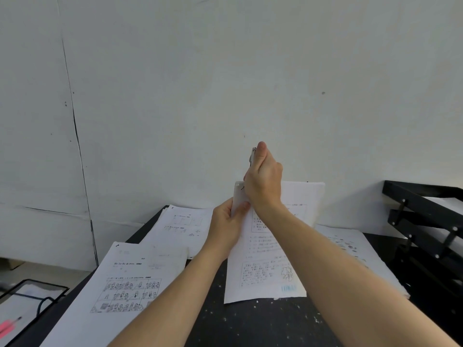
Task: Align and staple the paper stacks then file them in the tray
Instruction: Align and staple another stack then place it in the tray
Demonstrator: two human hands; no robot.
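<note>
I hold a printed paper stack (265, 271) tilted up over the dark table (263, 324). My left hand (226, 226) pinches its upper left corner. Just above that corner, my right hand (264, 181) grips a stapler (252, 156), of which only a thin metal edge shows beside the thumb. Whether the stapler's jaws are around the paper is hidden by the hand. A black stacked file tray (426, 216) stands at the right edge of the table.
Three more paper stacks lie on the table: one with comic panels at front left (120, 291), one behind it (180, 229), one at the right (355, 249) under my right forearm. A wire basket (32, 306) sits low left off the table. A white wall is close behind.
</note>
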